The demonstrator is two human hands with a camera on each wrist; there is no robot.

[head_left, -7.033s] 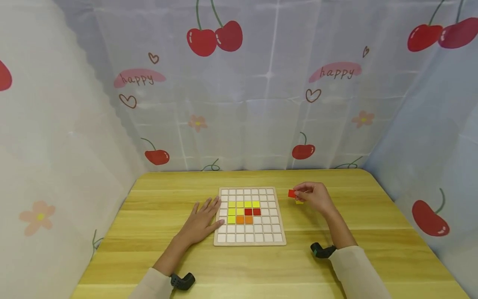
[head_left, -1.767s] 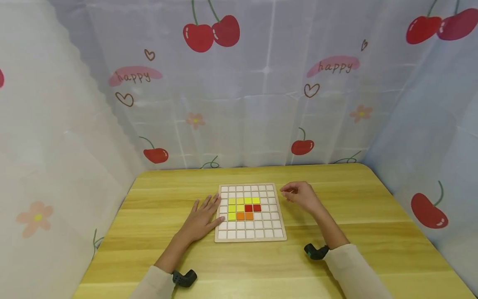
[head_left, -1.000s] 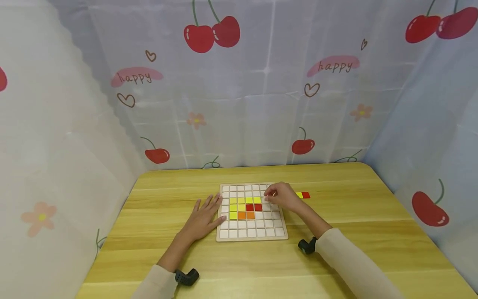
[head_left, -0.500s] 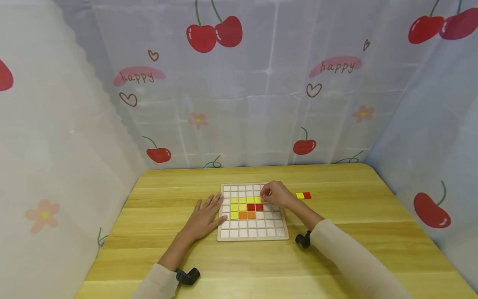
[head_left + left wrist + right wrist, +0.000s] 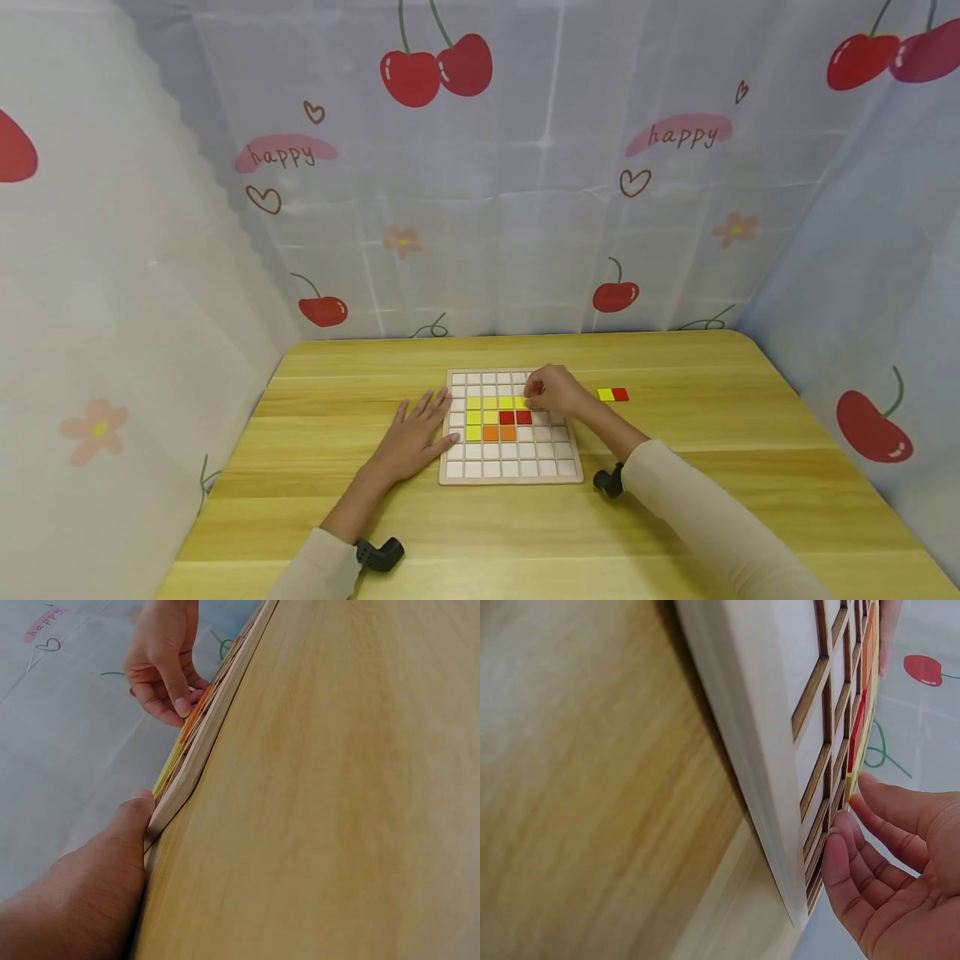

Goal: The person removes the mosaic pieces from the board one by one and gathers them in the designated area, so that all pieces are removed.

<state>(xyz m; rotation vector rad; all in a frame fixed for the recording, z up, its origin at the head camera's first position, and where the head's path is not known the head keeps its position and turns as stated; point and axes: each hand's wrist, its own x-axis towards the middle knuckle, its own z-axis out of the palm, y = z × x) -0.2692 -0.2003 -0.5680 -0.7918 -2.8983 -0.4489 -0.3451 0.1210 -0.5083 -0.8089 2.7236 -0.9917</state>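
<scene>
Grid board (image 5: 509,451) on tabletop (image 5: 487,533), coloured tiles (image 5: 507,417) in its cells; left hand (image 5: 408,443) flat, fingers spread, thumb over board's left column; right hand (image 5: 555,390), fingers bent at end yellow tile (image 5: 521,402) of board's top coloured row, cannot tell whether gripping; loose yellow tile (image 5: 604,395), loose red tile (image 5: 620,395) right of board

Head view: yellowish wooden table (image 5: 480,533), far corners rounded, spread at 6 o'clock. Printed curtain (image 5: 525,208) hung at 12, whitish side panel (image 5: 150,333) at 9, bluish side panel (image 5: 900,275) at 3. Cherry pair (image 5: 465,67) showed near 12; pink "happy" patch (image 5: 287,154) at 10, matching patch (image 5: 678,135) at 2; lone cherry (image 5: 873,427) between 3 and 4; peach flower (image 5: 97,429) between 8 and 9.
</scene>
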